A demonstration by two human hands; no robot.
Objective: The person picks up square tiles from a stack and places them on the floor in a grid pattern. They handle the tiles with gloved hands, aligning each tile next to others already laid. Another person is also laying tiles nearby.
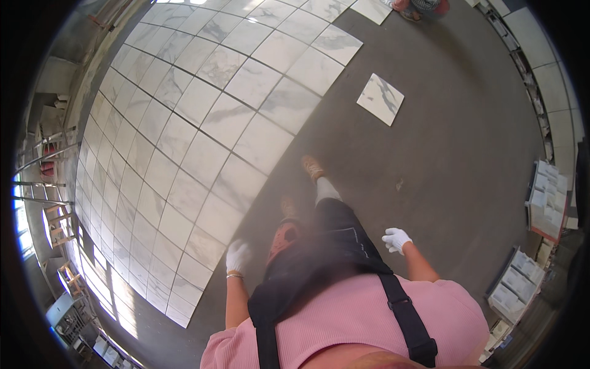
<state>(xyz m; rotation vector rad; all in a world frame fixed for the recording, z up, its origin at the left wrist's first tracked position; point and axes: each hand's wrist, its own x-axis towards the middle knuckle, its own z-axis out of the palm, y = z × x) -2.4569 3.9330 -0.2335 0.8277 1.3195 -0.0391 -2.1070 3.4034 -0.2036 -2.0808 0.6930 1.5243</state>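
Observation:
My left hand (238, 256), in a white glove, hangs beside my left leg, near the edge of the laid marble-look tiles (203, 157). It is blurred, and its finger pose is unclear. Out to the right of my legs, my right hand (397, 240), also white-gloved, has its fingers loosely curled; nothing shows in it. Neither hand touches a tile. A single white tile with grey veins (380, 99) lies apart on the grey floor (442, 166), ahead and to the right.
Another person (421, 7) is at the top edge, beside a tile (371, 8). Stacked tiles or boxes (547, 194) stand along the right side, with another stack (517, 284) nearer. Wooden stools (58, 226) and metal-legged furniture (43, 192) line the far left.

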